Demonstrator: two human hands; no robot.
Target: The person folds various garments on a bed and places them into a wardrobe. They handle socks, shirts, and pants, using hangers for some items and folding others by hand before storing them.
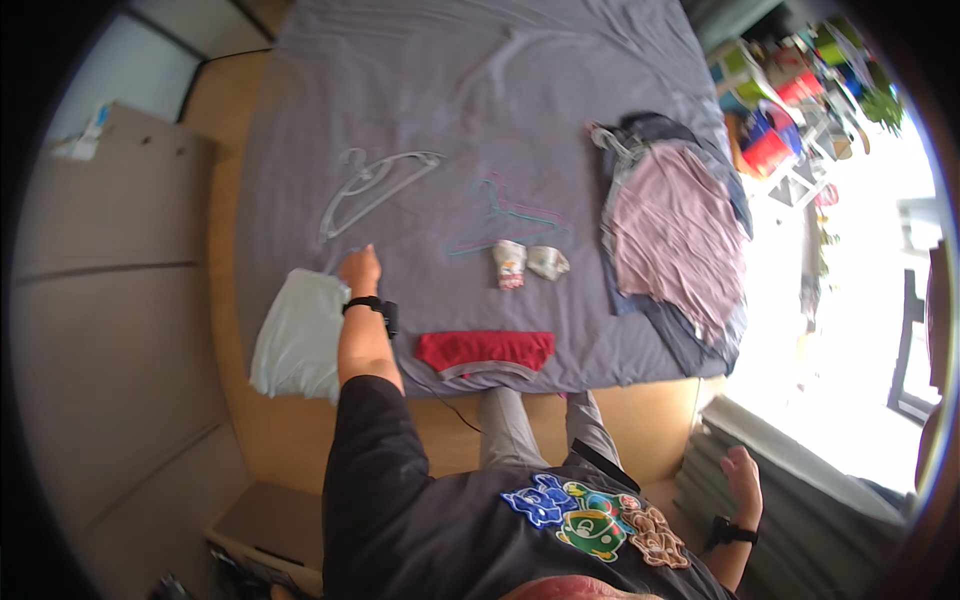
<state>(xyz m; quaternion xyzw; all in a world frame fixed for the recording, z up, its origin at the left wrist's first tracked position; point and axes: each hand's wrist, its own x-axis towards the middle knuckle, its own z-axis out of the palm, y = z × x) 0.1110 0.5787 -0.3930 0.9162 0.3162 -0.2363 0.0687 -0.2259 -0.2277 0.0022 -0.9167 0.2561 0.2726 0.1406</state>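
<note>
My left hand [361, 270] is at the upper right corner of a pale mint garment [298, 337] on the bed's left edge. Its fingers are curled and partly hidden, so I cannot tell whether they grip anything. Just beyond it lies a white plastic hanger [382, 187]. My right hand [742, 476] hangs beside my body, off the bed, with no object visible in it. Between them, red underpants with grey trim [486, 352] are spread near the front edge. Farther back rest two small white folded bundles, one left [510, 264] and one right [548, 262].
Thin pink and turquoise hangers [506, 217] overlap on the grey bed sheet [450, 90]. A stack of garments topped by a pink one [679, 225] lies at the right. Grey cabinets [112, 322] line the left; a grey curtain [787, 480] hangs near my right hand.
</note>
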